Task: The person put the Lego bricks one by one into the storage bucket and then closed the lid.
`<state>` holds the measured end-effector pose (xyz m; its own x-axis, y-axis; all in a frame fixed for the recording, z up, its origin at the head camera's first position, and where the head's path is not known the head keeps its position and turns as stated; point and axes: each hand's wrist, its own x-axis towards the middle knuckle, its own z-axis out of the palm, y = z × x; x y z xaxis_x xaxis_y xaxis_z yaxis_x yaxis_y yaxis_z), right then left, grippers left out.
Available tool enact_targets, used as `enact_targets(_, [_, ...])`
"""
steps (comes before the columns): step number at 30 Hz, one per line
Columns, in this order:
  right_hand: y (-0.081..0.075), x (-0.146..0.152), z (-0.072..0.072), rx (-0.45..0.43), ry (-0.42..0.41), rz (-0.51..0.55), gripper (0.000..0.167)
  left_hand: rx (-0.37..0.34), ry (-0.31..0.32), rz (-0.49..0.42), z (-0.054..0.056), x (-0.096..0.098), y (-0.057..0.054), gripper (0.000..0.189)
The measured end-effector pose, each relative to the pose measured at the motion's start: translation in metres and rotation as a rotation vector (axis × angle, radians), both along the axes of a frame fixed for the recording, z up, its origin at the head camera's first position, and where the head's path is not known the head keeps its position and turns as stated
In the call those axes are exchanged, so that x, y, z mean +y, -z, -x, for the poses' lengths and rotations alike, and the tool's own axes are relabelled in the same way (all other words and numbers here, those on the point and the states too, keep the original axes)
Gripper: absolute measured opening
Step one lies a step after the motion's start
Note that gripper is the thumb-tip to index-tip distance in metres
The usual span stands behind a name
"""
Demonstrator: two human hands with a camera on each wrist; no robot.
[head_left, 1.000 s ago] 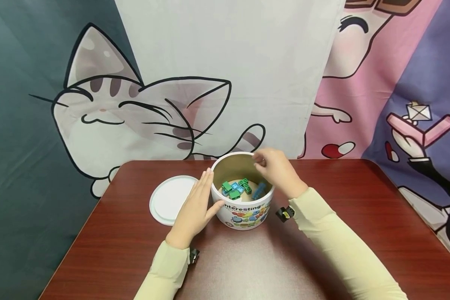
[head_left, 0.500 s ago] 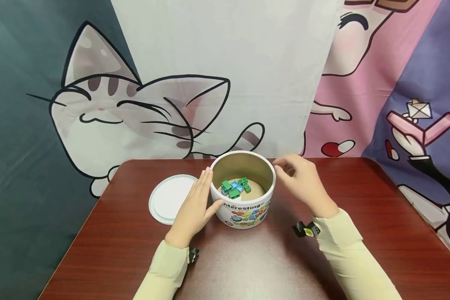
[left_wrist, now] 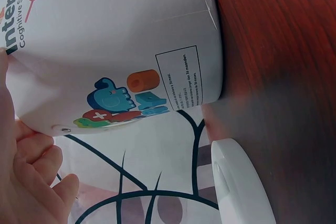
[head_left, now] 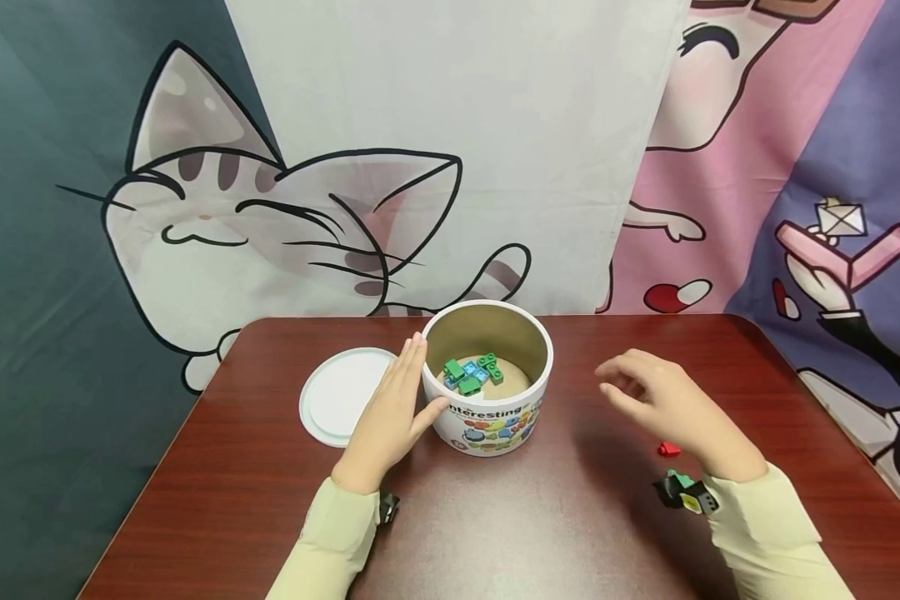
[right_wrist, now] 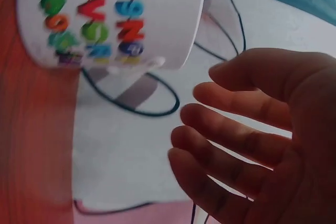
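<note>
A white round tub (head_left: 527, 421) printed with coloured pictures stands uncovered on the table. On its floor lie several building bricks, green ones (head_left: 468, 386) and light blue ones (head_left: 481, 374). My left hand (head_left: 385, 417) rests along the tub's left side, fingers straight and thumb near the front rim. Well to the right of the tub, my right hand (head_left: 663, 408) hovers over the table with relaxed, slightly bent fingers. Its palm is bare in the right wrist view. Under that wrist are a red brick (head_left: 668, 449) and a green brick (head_left: 679, 478), the green one partly hidden by the wrist camera.
Flat on the table left of the tub is a round white lid (head_left: 341, 398), partly covered by my left hand. The brown wooden table (head_left: 480, 533) ends at the back against a cartoon-printed cloth (head_left: 555, 133).
My right hand has moved from over the tub out to the right and toward me. A blue brick seen below it inside the tub is out of sight now. The left hand stays put.
</note>
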<state>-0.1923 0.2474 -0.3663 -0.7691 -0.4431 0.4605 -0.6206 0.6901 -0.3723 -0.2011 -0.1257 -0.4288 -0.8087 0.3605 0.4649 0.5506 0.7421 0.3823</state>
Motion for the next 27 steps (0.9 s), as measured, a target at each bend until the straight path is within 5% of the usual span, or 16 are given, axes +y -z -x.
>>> enact_targets(4, [0.009,0.015,-0.003,-0.034,-0.001,-0.057,0.019,0.005,0.002,-0.003,0.000,0.000,0.000,0.083])
enact_targets(13, [0.034,0.043,-0.003,-0.255,0.049,-0.237,0.024,0.014,0.006,-0.010,0.001,0.000,-0.001,0.083])
enact_targets(27, [0.061,0.071,-0.001,-0.405,0.158,-0.331,0.025,0.031,0.012,-0.009,0.000,-0.001,0.001,0.082])
